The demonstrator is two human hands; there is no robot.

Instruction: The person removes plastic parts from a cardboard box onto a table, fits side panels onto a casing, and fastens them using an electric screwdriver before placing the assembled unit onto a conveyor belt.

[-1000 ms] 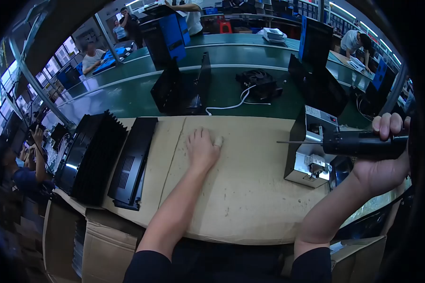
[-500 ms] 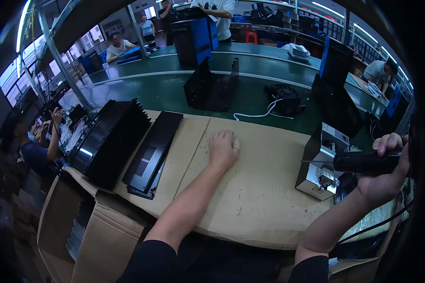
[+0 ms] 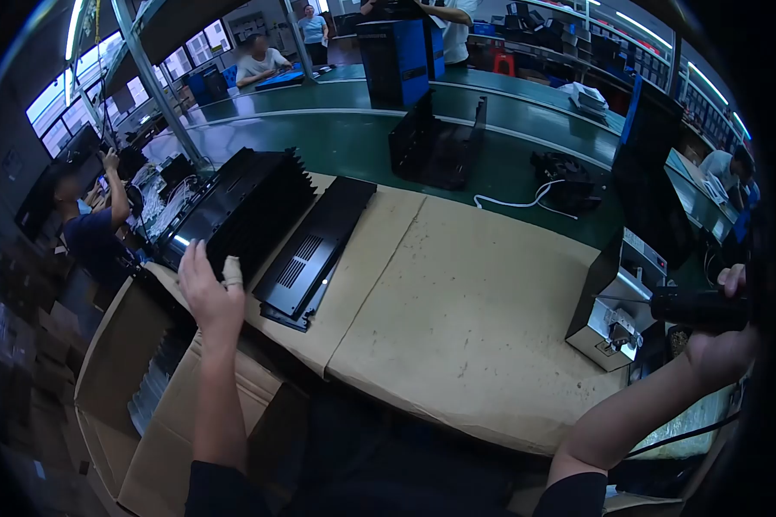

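And there was the left hand (image 3: 209,293), released and empty, fingers extended, the thumb wrapped, over the surface's (image 3: 457,319) near-left edge. Right beside it stood the ridged black stack (image 3: 246,202); whether they touched, I couldn't tell. Just to its right, slotted black panels (image 3: 323,246) lay loose, one overlapping another, with nothing seen fastened to them.

Over at the right edge, the right hand (image 3: 731,341) was clenched round a black power screwdriver (image 3: 697,309), held level! Its thin bit reached across the metal box (image 3: 610,323) at the surface's right side; contact was impossible to judge. No bit was in any panel, so no fastening was under way there.

Further out, past the far edge, an open black frame (image 3: 440,159) sat on the green bench (image 3: 345,164), nothing seen mounted inside. A fan (image 3: 569,183) lay apart from it, with a loose white cable (image 3: 509,205). Beyond stood a black-and-blue case (image 3: 395,65), its small lettering too blurred to read; the label on the metal box couldn't be read either. Below the near-left corner, a carton (image 3: 168,431) gaped open.
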